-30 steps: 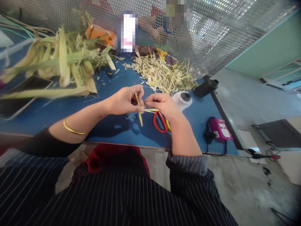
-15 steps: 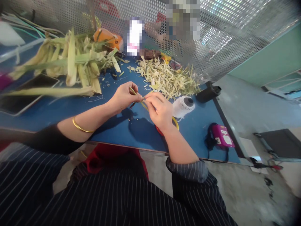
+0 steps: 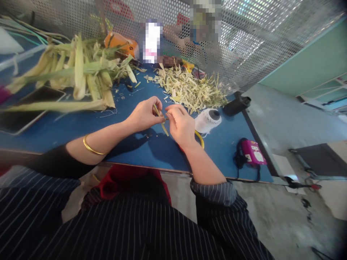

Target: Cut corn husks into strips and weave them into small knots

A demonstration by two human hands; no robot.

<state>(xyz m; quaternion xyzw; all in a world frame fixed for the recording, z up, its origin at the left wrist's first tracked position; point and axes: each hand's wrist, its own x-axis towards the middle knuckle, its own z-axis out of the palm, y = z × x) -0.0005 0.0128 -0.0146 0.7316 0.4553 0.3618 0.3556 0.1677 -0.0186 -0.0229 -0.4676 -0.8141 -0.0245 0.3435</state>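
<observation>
My left hand (image 3: 146,113) is closed in a pinch on a narrow yellow-green plant strip (image 3: 165,129), whose lower end sticks out below the fingers over the table. My right hand (image 3: 181,124) is beside it, thumb and fingertips pressed together close to the left fingertips. A small dark bit shows between the two hands; what the right fingers grip is too small to make out. Just right of that hand lies a white cone of thread (image 3: 204,122). A yellow curved handle or ring (image 3: 200,140) is partly hidden behind the right wrist.
Long pale-green plant stalks (image 3: 79,81) lie heaped at the left, over a dark flat tray-like object (image 3: 24,110). Short cut pieces (image 3: 187,86) are piled behind my hands. Rightward are a black cylinder (image 3: 236,105) and a magenta box with cable (image 3: 254,152). Perforated metal (image 3: 238,47) borders the back.
My fingertips have parted slightly, and the strip's lower end now hangs in plain sight beneath my left hand. The whole view has shifted a little.
</observation>
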